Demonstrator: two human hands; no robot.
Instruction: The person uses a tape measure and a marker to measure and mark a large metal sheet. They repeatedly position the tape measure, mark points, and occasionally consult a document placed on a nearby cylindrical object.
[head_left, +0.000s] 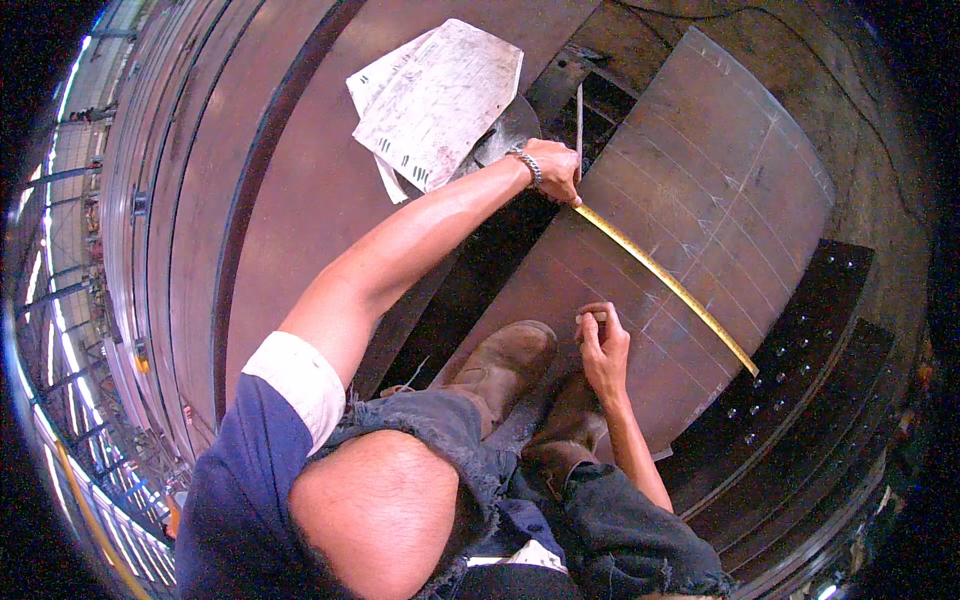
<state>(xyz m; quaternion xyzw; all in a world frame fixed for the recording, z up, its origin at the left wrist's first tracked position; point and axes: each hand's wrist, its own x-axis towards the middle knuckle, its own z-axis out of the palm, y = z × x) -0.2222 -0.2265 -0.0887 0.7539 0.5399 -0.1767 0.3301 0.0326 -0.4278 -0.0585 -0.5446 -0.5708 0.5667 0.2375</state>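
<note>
A yellow tape measure [655, 265] lies stretched across a brown steel plate [735, 160] marked with thin pale lines. My left hand [553, 168], with a chain bracelet at the wrist, is closed on the tape at the plate's left edge; the fingers hide whatever case it has. The tape's other end reaches the plate's right edge. Lower down, my right hand [606, 350] hovers over or rests on the plate, pinching a short pale stick [598, 316] that looks like chalk. I cannot tell whether the stick touches the steel.
Worn white sheets [440, 105] lie on a large steel plate [300, 190] to the left. A dark gap separates the plates. My brown boots [500, 360] are at the marked plate's near side. Dark plates with bright holes [800, 340] stand at right; a cable [790, 30] runs behind.
</note>
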